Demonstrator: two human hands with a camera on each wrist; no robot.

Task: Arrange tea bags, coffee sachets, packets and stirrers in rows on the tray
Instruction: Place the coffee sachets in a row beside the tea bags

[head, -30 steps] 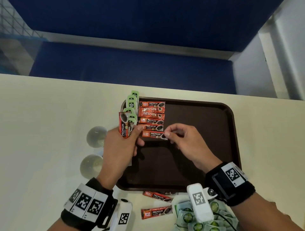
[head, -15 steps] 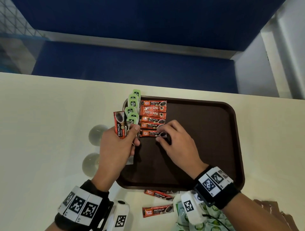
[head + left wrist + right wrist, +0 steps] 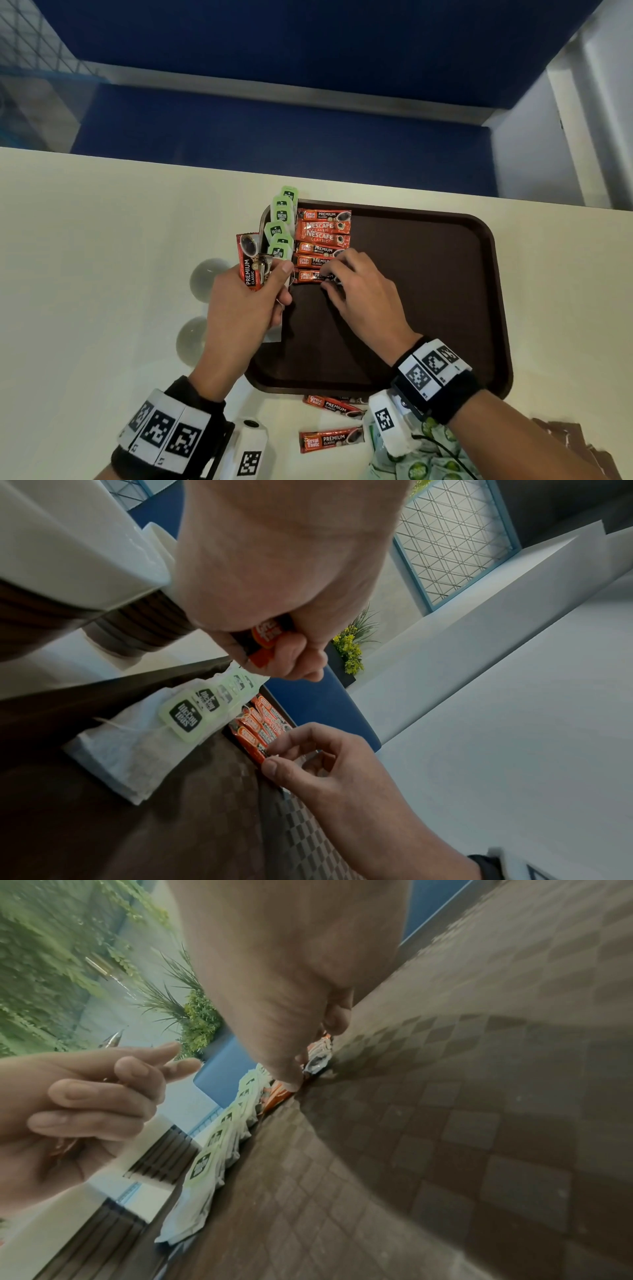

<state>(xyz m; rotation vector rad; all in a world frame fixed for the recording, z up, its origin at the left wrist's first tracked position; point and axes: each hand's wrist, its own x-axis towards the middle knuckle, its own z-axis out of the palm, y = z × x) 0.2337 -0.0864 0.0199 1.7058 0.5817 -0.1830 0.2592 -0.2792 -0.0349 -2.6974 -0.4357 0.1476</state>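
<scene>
Table (image 3: 85,274): broad cream-white flat top, bearing everything below.
Tray (image 3: 428,308): dark brown rectangular plastic, rounded corners, checkered floor; lies at mid-table.
Left hand (image 3: 239,308): over the tray's left rim, fingers and thumb curled round upright red coffee sachets (image 3: 247,263), clamped on them.
Right hand (image 3: 363,301): on the tray floor, thumb and fingertips pinching the right end of the nearest red sachet in the row (image 3: 310,276); clamped on it.
Coffee row (image 3: 323,236): six red and orange foil sachets, lying crosswise, stacked edge to edge in a column at the tray's far-left corner.
Tea row (image 3: 279,233): white paper tea bags with pale green tags, overlapping in a line along the tray's left rim, just left of the coffee row.
Loose sachets (image 3: 330,438): two red coffee sachets on the table, just beyond the tray's near edge.
Green-printed packets (image 3: 421,469): pile at the near edge, beneath the right wrist.
Glasses (image 3: 205,274): two clear round ones, left of the tray.
</scene>
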